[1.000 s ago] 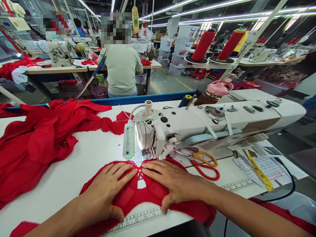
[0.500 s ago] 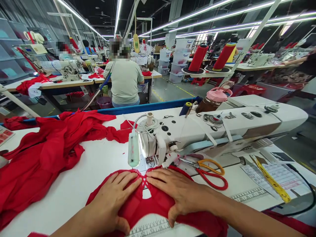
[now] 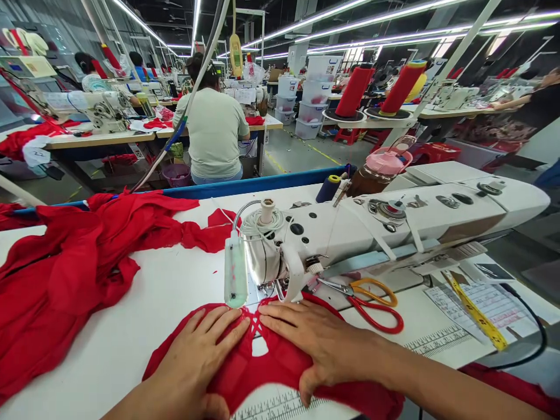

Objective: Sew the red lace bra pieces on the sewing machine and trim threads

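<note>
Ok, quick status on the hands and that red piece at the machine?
Left hand and right hand flat on red fabric piece. Its front edge at sewing machine needle. Scissors right of it, clear.

Soft matt red cloth piece lying on the smooth white laminate table; glossy white enamelled metal sewing machine behind it; scissors at right, shiny steel blades, smooth red and orange plastic handles.
</note>
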Demonstrator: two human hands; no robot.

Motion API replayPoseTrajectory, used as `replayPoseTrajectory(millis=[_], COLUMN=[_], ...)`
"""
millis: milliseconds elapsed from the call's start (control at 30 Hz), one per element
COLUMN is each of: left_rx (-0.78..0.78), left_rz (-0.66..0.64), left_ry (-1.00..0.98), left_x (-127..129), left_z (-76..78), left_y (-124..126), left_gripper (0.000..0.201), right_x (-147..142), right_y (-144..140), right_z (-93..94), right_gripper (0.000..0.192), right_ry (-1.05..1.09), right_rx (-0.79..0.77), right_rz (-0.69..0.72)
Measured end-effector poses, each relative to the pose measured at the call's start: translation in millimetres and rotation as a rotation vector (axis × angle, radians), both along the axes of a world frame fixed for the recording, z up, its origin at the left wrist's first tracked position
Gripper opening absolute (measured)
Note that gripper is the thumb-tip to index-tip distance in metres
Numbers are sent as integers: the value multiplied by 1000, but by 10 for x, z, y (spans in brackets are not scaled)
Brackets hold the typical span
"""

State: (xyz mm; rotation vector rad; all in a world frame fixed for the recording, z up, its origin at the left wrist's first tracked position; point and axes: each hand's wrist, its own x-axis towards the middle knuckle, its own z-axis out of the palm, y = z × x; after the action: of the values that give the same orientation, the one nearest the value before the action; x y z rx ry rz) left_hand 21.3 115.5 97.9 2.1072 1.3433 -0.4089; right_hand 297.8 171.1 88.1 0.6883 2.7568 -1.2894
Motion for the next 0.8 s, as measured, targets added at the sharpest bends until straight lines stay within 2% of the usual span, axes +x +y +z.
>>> replayPoseTrajectory(millis=[167, 367, 533, 667, 800], left_rx=[45, 48, 129, 169, 189], left_rz=[-27, -37, -66, -82, -88], left_ry=[-80, -32, -132, -149, -136], left_x=[-63, -46, -91, -133, -137], left_z=[-69, -35, -121, -201, -181], left_y=[-34, -41, -74, -97, -115], left_gripper=[111, 111, 93, 94, 95], right_x=[-5, -15, -23, -42, -57], right_y=[-2, -7, -9, -14, -25], right_z=[-12, -40, -32, -34, -57], right_gripper=[104, 109, 107, 107, 104], right_ry=[-23, -25, -4, 3, -19], right_rx=[-6, 15, 42, 111, 188], right_rz=[-2, -5, 14, 43, 63])
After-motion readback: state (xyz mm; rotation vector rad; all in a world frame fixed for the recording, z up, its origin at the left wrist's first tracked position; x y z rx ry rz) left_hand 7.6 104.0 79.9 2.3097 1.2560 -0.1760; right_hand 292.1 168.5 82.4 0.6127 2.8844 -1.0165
